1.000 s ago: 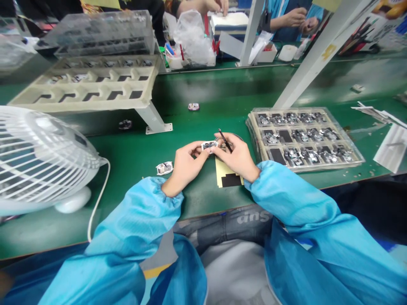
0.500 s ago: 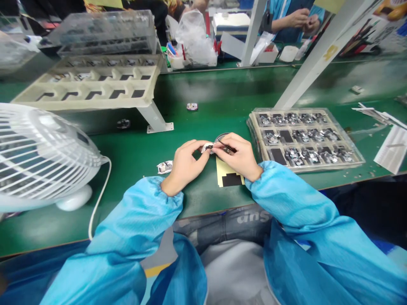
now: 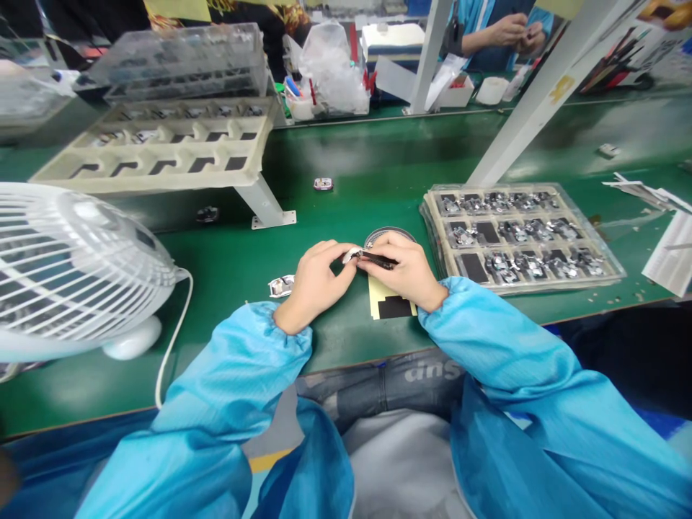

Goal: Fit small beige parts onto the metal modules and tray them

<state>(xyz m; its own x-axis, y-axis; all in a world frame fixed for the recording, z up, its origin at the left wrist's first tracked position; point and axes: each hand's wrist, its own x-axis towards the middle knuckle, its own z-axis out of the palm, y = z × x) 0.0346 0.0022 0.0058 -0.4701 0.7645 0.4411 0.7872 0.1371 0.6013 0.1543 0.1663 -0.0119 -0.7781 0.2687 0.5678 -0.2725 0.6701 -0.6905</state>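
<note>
My left hand point(image 3: 316, 285) pinches a small white part point(image 3: 352, 254) between thumb and fingers; much of it is covered. From the right, my right hand point(image 3: 411, 272) grips black tweezers point(image 3: 381, 260), whose tips meet that part. Under the right hand lies a yellow sheet point(image 3: 375, 297) bearing a black patch point(image 3: 394, 308). The rim of a round dish point(image 3: 390, 232) shows just behind this hand. A small open casing point(image 3: 281, 286) rests on the green bench to the left of my left hand.
A compartment tray point(image 3: 533, 285) of small metal parts lies to the right. A white fan point(image 3: 81, 267) with its cord point(image 3: 176, 339) stands left. Behind it is a raised tray point(image 3: 145, 176). A slanted post point(image 3: 519, 108) rises behind the right tray. Another small casing point(image 3: 323, 184) lies farther back.
The tweezers in my right hand have swung into a flatter position, more plainly visible against the small white part. My left hand keeps its hold, nearly still. The view has shifted slightly.
</note>
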